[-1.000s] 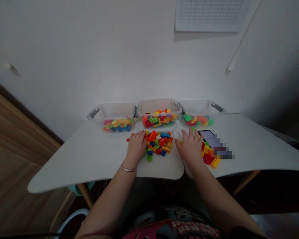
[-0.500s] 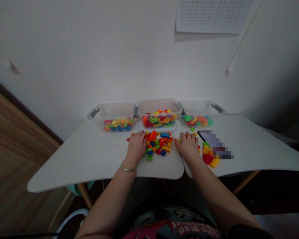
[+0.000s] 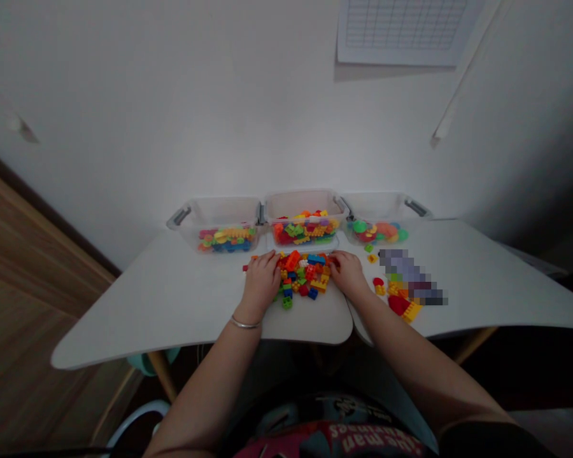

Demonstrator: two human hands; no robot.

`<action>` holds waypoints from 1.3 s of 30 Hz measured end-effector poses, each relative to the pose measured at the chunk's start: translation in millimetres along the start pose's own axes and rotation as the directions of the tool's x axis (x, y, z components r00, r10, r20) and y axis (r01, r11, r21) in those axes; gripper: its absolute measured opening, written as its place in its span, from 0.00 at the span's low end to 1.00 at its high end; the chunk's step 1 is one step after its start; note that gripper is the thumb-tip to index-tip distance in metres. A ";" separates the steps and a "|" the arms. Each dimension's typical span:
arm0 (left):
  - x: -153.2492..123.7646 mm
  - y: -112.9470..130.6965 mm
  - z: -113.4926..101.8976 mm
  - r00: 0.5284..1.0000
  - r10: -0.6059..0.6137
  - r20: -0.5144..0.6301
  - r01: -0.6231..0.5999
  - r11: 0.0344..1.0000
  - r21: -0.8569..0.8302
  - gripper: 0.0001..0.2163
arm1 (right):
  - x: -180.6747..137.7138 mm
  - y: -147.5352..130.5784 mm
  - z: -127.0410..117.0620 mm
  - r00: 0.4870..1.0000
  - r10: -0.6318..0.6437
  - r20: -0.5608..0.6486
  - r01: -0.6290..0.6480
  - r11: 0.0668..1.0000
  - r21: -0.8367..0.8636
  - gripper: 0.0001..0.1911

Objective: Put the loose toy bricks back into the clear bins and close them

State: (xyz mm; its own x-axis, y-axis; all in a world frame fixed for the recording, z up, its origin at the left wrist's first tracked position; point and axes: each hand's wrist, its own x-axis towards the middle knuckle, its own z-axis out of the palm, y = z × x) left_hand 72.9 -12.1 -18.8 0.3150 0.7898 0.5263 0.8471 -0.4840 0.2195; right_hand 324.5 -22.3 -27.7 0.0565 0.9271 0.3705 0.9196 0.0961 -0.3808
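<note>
At the near middle of the white bench (image 3: 172,299), a pile of toy building bricks (image 3: 304,273) is lying between the two hands. The left hand (image 3: 262,280), with a thin bangle (image 3: 245,324) at its wrist, is resting palm-down against the pile's left edge. The right hand (image 3: 346,273) is pressing its right edge with bent fingers. Whether either is gripping a brick cannot be told. Beyond, the left tub (image 3: 219,205), middle tub (image 3: 302,196) and right tub (image 3: 379,198) are standing by the wall. A smaller scatter of bricks (image 3: 401,302) is lying farther right.

Red, yellow, blue, green and orange bricks (image 3: 304,275) lie on a white table (image 3: 181,299) before clear bins (image 3: 219,222).
</note>
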 end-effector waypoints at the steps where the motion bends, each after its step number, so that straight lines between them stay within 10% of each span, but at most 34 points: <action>1: 0.1 -0.1 0.1 1.000 0.000 -0.002 0.000 1.000 0.000 0.17 | -0.4 0.0 -1.1 1.000 0.003 -0.003 -0.003 1.000 0.007 0.16; 22: 0.1 -1.7 0.2 1.000 0.000 0.000 0.000 1.000 -0.005 0.15 | 3.8 -4.8 -7.5 0.991 0.119 -0.067 -0.130 0.974 -0.187 0.12; 39: 1.4 -1.6 0.9 1.000 -0.011 0.008 0.011 1.000 -0.010 0.15 | 21.3 -4.3 25.0 0.986 0.019 -0.168 0.050 0.918 0.394 0.11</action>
State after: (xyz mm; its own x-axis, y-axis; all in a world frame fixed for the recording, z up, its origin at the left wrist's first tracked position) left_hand 72.4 -9.9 -19.2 0.3096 0.7981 0.5169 0.8461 -0.4793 0.2334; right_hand 312.1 6.1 -39.3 0.1383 0.8545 0.5006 0.6939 0.2771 -0.6647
